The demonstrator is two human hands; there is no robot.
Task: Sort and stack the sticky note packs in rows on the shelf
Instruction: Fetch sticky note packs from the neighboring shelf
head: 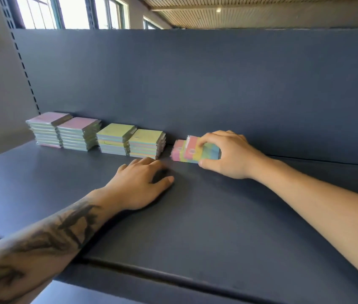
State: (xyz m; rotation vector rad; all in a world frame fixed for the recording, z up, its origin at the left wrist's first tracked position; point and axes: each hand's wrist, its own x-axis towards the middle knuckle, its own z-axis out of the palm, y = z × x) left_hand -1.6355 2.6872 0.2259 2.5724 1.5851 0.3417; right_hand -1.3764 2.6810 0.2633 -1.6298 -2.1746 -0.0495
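The shelf is a dark blue-grey board with a back panel of the same colour rising behind both hands. The right hand grips a striped pack, fingers curled over its top and thumb under its near edge, close to the back panel. A second striped pack sits just left of it, touching or nearly so; blur hides the gap. The left hand rests palm down on the shelf, fingers loosely spread, holding nothing, with a tattooed forearm behind it. Beyond the left hand two yellow stacks stand side by side against the panel; further left are two pink stacks. A perforated upright runs up the far left. Above the panel show windows and a slatted ceiling.
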